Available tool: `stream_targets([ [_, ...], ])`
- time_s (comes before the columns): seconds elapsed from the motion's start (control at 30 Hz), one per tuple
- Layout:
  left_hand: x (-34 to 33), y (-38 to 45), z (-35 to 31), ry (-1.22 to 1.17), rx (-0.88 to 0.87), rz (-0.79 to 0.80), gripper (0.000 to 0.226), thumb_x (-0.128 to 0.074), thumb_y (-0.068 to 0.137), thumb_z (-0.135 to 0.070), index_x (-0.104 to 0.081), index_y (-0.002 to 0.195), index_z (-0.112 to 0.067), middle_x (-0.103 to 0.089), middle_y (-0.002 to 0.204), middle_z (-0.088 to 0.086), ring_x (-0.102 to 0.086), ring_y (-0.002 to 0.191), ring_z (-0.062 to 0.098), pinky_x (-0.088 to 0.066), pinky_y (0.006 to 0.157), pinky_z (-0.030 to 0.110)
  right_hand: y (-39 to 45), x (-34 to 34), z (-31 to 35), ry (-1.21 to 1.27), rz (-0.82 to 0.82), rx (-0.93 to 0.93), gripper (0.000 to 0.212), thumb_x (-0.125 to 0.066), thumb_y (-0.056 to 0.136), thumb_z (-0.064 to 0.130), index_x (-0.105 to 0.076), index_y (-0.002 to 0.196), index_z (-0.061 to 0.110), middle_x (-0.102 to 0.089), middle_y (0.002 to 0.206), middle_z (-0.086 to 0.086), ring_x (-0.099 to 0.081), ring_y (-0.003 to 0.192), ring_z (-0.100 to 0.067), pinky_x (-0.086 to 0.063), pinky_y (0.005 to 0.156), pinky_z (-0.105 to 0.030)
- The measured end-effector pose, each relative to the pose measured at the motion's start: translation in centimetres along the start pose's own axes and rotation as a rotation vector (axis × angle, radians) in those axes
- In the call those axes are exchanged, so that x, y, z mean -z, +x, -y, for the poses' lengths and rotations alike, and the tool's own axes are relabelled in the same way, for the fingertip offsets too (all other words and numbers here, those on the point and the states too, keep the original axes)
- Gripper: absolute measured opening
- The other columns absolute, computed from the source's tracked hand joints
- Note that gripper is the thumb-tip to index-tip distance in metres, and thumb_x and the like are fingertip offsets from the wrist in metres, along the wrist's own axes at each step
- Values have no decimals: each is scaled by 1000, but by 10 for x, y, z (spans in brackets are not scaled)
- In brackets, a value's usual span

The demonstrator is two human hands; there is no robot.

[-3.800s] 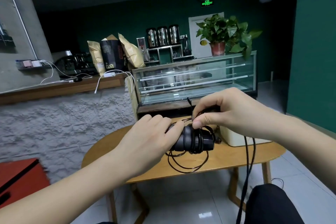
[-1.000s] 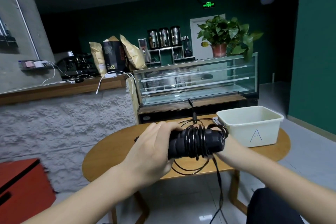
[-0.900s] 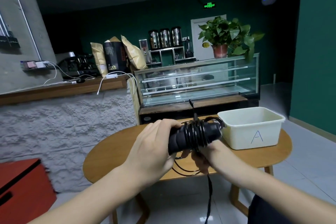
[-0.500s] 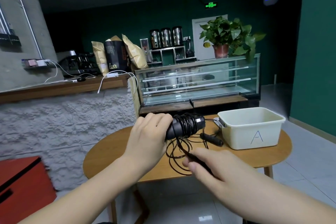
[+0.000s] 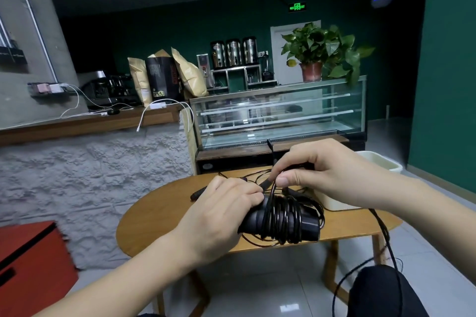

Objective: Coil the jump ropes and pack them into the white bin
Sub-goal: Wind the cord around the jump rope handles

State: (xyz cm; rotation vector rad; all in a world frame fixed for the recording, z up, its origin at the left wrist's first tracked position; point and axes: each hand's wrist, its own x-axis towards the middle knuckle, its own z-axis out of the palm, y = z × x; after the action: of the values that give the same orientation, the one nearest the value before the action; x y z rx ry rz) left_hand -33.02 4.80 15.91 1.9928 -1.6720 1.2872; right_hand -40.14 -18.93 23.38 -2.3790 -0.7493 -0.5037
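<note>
**Presently: Rope Part-Wound on Handles, Bin Behind Right Hand**

Presently the oval wooden bench carried the work, with the white bin at its far right end, largely hidden behind the right forearm. The left hand was curled round the near end of the black jump rope handles, holding them level above the bench's front edge. Black rope coils were wound several turns around the middle of the handles. The right hand was held just above the coils, thumb and forefinger closed in a pinch on the rope strand that rose from them. Loose rope trailed down past the bench edge towards the floor on the right. A second black handle lay on the bench beyond the left hand.
</note>
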Motion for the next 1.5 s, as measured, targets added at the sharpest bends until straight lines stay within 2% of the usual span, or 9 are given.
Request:
stream_targets([
  [0.27,5,7,-6,-140,-36,-97,52,-75,76,12,-49,116,-7,-70,115,22,-69,102,35,-50,79,48,1,-38,-36,435,16,-103,20,-62,90,33,-80,97,25,-77,97,7,-70,95,-7,-53,84,-22],
  [0.43,2,6,-10,-136,63,-166,48,-73,78,4,-47,116,-9,-61,120,12,-64,105,27,-51,79,47,-21,-83,-37,421,66,-185,23,-59,93,29,-69,77,41,-66,71,9,-58,68,-10,-49,67,-34],
  [0.5,-1,8,-15,-102,187,-145,56,-73,72,5,-45,118,-11,-56,117,5,-58,100,22,-49,79,42,-30,-97,-29,382,100,-270,30,-50,100,33,-61,73,31,-60,62,5,-54,57,-11,-48,66,-42],
  [0.6,-9,13,-17,31,327,-89,74,-74,58,16,-42,120,-9,-47,108,0,-47,88,22,-40,73,40,-40,-110,-9,264,167,-299,23,-38,106,36,-52,89,31,-59,68,3,-53,55,-2,-49,67,-29],
  [0.73,-16,19,-11,194,346,-68,46,-55,74,8,-43,115,-9,-57,94,11,-47,77,28,-31,66,37,-49,-103,20,62,191,-279,16,-38,103,43,-46,116,36,-58,90,12,-55,80,-4,-47,79,-25],
  [0.87,-15,17,-10,222,292,-23,22,-42,90,-6,-44,111,-10,-58,87,9,-50,72,30,-30,63,38,-54,-76,45,-153,98,-237,23,-33,103,47,-49,101,30,-60,83,7,-58,77,-14,-51,75,-35],
  [1.03,-12,12,-14,186,193,-19,17,-51,97,-13,-45,113,-11,-59,90,8,-49,77,26,-27,68,33,-47,-39,46,-428,-53,-106,34,-41,94,61,-56,102,31,-66,88,10,-61,85,-12,-52,75,-36],
  [1.23,-11,9,-18,41,53,-4,27,-58,96,-6,-42,117,-10,-66,98,12,-60,82,31,-45,69,47,-14,-2,17,-280,-57,33,44,-54,68,83,-69,91,48,-63,77,25,-60,80,-1,-47,64,-26],
  [1.5,-10,12,-23,-175,54,-209,32,-63,93,-4,-41,116,-9,-60,116,9,-62,99,25,-50,76,48,2,-31,-31,328,26,-80,20,-63,90,32,-80,96,21,-75,90,17,-68,88,-1,-48,80,-14],
])
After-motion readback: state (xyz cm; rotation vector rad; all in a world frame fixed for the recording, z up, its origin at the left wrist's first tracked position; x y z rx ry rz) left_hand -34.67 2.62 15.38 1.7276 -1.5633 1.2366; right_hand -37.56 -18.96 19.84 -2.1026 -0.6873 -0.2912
